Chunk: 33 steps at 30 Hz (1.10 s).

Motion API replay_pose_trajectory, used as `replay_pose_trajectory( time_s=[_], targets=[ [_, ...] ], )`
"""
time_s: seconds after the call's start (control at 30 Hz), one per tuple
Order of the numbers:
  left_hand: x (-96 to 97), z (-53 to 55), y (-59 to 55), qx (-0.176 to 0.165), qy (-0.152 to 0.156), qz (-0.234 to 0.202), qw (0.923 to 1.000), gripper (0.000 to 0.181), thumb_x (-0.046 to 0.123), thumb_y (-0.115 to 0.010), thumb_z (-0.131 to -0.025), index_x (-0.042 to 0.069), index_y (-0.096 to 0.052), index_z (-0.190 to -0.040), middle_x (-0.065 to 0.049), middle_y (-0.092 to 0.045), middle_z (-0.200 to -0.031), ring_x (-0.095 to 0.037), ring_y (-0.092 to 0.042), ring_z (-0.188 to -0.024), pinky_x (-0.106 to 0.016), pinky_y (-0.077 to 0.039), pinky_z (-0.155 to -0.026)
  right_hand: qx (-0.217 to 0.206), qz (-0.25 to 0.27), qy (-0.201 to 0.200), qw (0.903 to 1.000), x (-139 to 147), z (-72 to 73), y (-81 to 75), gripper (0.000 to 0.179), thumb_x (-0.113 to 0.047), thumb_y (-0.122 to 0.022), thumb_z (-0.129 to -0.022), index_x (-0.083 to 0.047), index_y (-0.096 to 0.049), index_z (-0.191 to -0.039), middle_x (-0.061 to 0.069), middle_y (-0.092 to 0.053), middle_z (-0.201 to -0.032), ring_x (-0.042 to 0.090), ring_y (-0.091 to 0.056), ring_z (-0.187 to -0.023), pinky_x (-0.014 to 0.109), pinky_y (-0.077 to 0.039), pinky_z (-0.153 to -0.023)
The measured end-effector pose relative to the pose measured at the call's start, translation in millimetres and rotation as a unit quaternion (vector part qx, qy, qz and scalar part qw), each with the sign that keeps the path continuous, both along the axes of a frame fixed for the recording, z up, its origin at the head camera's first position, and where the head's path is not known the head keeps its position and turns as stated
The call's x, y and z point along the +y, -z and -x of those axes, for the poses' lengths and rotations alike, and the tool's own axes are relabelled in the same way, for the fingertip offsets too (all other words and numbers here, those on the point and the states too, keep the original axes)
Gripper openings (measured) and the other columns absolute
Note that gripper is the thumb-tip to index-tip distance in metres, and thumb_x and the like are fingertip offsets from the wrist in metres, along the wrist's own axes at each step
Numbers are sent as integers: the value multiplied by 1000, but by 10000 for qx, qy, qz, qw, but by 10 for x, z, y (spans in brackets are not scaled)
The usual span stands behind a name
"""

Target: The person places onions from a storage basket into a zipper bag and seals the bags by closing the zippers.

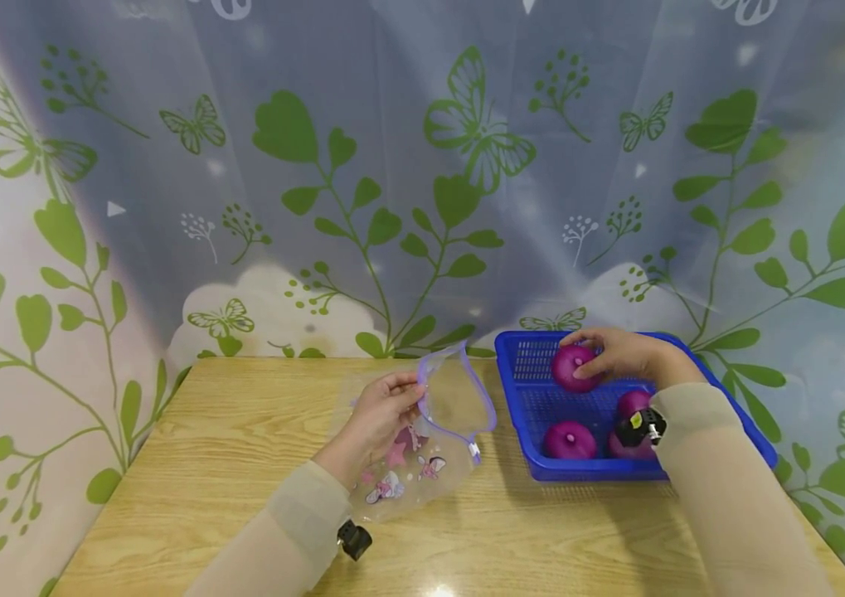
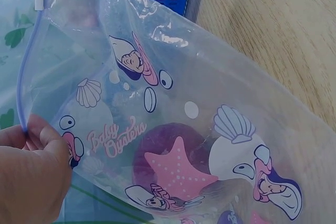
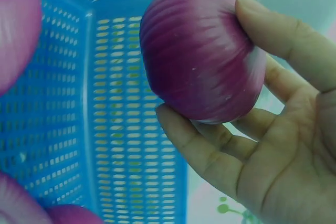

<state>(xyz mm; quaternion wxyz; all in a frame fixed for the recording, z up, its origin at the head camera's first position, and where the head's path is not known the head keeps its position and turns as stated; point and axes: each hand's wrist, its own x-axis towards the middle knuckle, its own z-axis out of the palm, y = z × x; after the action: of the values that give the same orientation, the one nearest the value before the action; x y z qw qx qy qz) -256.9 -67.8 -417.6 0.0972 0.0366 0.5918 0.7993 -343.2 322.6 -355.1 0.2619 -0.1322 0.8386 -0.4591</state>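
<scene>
While the left hand pinches a clear bag by its purple zip edge, the right hand curls thumb and fingers round an onion over the basket at the worktop's far right corner; another onion lies in the basket's near left corner.

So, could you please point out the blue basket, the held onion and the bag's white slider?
Blue basket [image 1: 594, 471], head view: front rim.
Held onion [image 3: 202, 53], right wrist view: purple side.
White slider [image 2: 39, 1], left wrist view: front face.
</scene>
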Motion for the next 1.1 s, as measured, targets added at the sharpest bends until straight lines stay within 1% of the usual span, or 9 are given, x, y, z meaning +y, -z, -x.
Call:
replay_pose_trajectory(
  time_s=[0.07, 0.13, 0.27, 0.33, 0.5, 0.57, 0.67, 0.87, 1.1],
  targets=[
    [-3, -2, 1, 3, 10, 7, 10000, 26, -2, -57, -99, -7, -54, -124, 0, -58, -92, -10, -55, -81, -20, -50, -72, 161, -5, -3, 9999, -17, -18, -48, 65, -4, -75, -88, 5, -41, -143, 32, -31, -142, 27, -59, -108, 40, -58, -87],
    [-6, -2, 2, 13, 30, 23, 10000, 26, -1, -57, -99, -7, -54, -124, 0, -57, -93, -10, -54, -81, -20, -50, -73, 221, 26, 18, 9998, -28, -31, -93, 66, -3, -76, -88, 4, -41, -143, 32, -31, -142, 26, -59, -107, 39, -58, -86],
    [-9, -1, 5, 12, 62, 51, 10000, 26, -1, -57, -99, -6, -54, -124, 0, -57, -93, -10, -54, -82, -20, -50, -74, 422, 69, -14, 9991, -55, -72, -179, 66, -3, -76, -87, 5, -42, -143, 31, -35, -140, 27, -59, -107, 39, -58, -86],
    [-9, -3, 4, 4, 67, 54, 10000, 26, -1, -57, -99, -6, -54, -124, 0, -57, -93, -10, -54, -82, -20, -50, -75, 610, 50, -45, 9981, -72, -95, -218, 66, -5, -77, -87, 5, -43, -142, 31, -39, -138, 28, -59, -108, 39, -58, -85],
    [-4, -2, 4, -15, 69, 9, 10000, 25, -1, -57, -99, -6, -54, -123, 0, -57, -93, -10, -55, -82, -21, -50, -75, 1300, -236, -114, 9912, -134, -170, -318, 65, -12, -80, -86, 0, -47, -141, 27, -47, -138, 33, -57, -113, 33, -55, -86],
    [-2, -3, 5, -22, 65, -12, 10000, 25, -1, -57, -99, -6, -54, -123, 0, -57, -93, -10, -55, -82, -21, -50, -75, 1505, -314, -118, 9880, -171, -208, -359, 65, -13, -80, -86, -2, -48, -142, 26, -47, -139, 35, -56, -116, 32, -54, -87],
    [-1, -4, 5, -29, 55, -26, 10000, 25, -1, -57, -99, -7, -54, -123, 0, -57, -93, -10, -55, -82, -20, -50, -75, 1670, -271, -112, 9855, -240, -262, -410, 65, -12, -80, -86, -3, -48, -143, 26, -47, -140, 39, -55, -119, 33, -53, -88],
    [1, -2, 11, -37, 51, -33, 10000, 26, -1, -57, -99, -7, -53, -124, 0, -57, -93, -10, -54, -81, -20, -50, -74, 2117, -352, -59, 9767, -372, -330, -447, 65, -14, -82, -85, -5, -51, -141, 23, -52, -137, 39, -57, -119, 33, -54, -88],
    [-1, 4, 15, -29, 35, -30, 10000, 26, -2, -57, -99, -7, -54, -124, 0, -57, -92, -10, -54, -81, -20, -50, -74, 2338, -286, -21, 9719, -519, -372, -460, 65, -16, -83, -84, -8, -52, -141, 17, -54, -134, 37, -56, -120, 38, -55, -88]
  ],
)
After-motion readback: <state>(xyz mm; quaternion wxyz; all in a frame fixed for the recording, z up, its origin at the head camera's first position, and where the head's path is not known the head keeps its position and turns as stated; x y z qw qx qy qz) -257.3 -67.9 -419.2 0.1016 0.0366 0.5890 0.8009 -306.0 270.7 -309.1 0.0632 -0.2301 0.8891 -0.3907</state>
